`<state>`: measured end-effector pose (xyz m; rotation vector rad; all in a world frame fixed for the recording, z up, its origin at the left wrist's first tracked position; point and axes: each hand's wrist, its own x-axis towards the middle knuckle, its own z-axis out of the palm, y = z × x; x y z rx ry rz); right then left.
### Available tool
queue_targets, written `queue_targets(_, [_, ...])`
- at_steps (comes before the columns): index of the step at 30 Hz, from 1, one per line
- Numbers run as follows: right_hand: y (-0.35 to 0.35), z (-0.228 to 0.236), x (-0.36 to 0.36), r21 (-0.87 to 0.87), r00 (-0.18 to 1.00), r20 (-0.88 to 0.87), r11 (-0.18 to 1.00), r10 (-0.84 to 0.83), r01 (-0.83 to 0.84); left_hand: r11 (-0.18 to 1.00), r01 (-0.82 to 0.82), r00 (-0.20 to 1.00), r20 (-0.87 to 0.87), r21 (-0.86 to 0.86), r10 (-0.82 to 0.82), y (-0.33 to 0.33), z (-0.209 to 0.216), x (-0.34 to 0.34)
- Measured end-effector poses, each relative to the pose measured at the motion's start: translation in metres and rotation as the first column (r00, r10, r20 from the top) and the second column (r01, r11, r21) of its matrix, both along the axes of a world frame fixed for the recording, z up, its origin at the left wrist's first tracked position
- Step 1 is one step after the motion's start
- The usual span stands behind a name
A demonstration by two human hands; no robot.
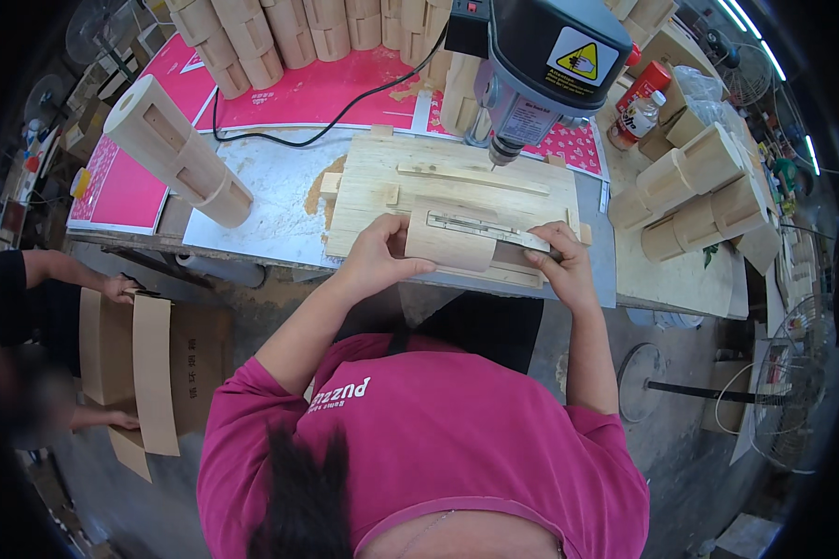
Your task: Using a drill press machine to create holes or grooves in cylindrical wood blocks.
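A pale wooden cylinder lies on its side on a plywood board. My left hand grips its left end, fingers behind and thumb along the near side. Across the top of the cylinder lies a long, narrow, slotted metal strip; its exact kind is hard to make out. My right hand pinches the right end of this strip between thumb and fingers. Behind my hands, the chuck of a drill press points down with a thin bit, apart from the cylinder.
Wooden strips are fixed on the board. One cylinder stands at left, more at right, and several rows at the back. A black cable crosses the table. At lower left a person handles a cardboard box. A fan stands right.
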<state>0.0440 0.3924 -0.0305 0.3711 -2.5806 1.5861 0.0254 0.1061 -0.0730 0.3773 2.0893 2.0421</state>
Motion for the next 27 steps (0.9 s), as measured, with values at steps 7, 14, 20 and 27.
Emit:
queue_targets(7, [0.005, -0.012, -0.008, -0.019, 0.987, -0.130, 0.995, -0.097, 0.095, 0.822, -0.353, 0.765, -0.643, -0.446, -0.020, 0.009, -0.012, 0.003])
queue_targets(14, [0.015, -0.012, -0.056, 0.099, 0.947, -0.258, 0.970, -0.192, 0.223, 0.702, -0.464, 0.765, -0.644, -0.540, 0.010, 0.028, -0.013, -0.049])
queue_targets(20, [0.009, -0.015, -0.071, 0.054, 0.974, -0.188, 0.988, -0.130, 0.143, 0.812, -0.318, 0.792, -0.608, -0.489, -0.056, 0.011, -0.026, -0.068])
queue_targets(27, [0.021, 0.033, -0.082, -0.171, 0.940, -0.324, 0.984, -0.105, 0.051, 0.814, -0.230, 0.828, -0.547, -0.533, -0.124, 0.006, -0.022, -0.069])
